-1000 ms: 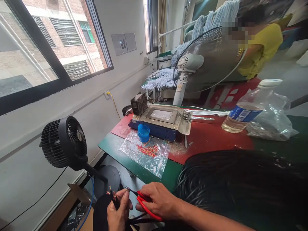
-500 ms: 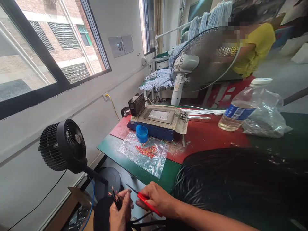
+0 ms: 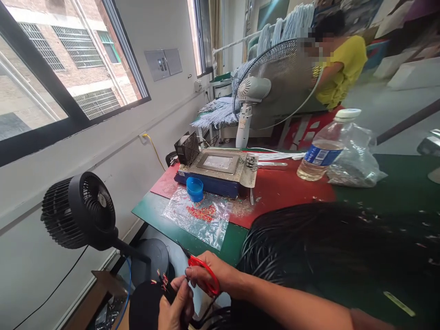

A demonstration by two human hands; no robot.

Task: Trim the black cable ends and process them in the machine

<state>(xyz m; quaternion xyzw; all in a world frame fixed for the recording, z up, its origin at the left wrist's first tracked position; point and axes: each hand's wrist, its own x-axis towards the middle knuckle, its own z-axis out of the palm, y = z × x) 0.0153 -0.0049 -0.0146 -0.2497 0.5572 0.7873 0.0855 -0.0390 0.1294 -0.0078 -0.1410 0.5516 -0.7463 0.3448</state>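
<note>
My left hand (image 3: 176,302) is closed around several black cables (image 3: 167,288), whose stripped ends show reddish and copper-coloured wires pointing up. Right beside it, my right hand (image 3: 208,272) grips red-handled scissors (image 3: 210,271), their dark blades pointing up and left, away from the cables. The thumb and a finger of my right hand meet the left fingertips; whether they pinch a cable there I cannot make out. A large bundle of black cables (image 3: 292,247) lies on the table to the right of my hands.
Red and yellow bits (image 3: 202,212) lie on a clear plastic bag (image 3: 220,227) by a blue cup (image 3: 195,189). Behind stands a soldering pot (image 3: 216,170). A bottle (image 3: 321,149) is at the right, a black fan (image 3: 85,211) at the left. A person in yellow (image 3: 347,64) sits beyond.
My right hand has moved left against my left hand, and the scissors have turned so their blades point more steeply upward. The whole view has shifted slightly.
</note>
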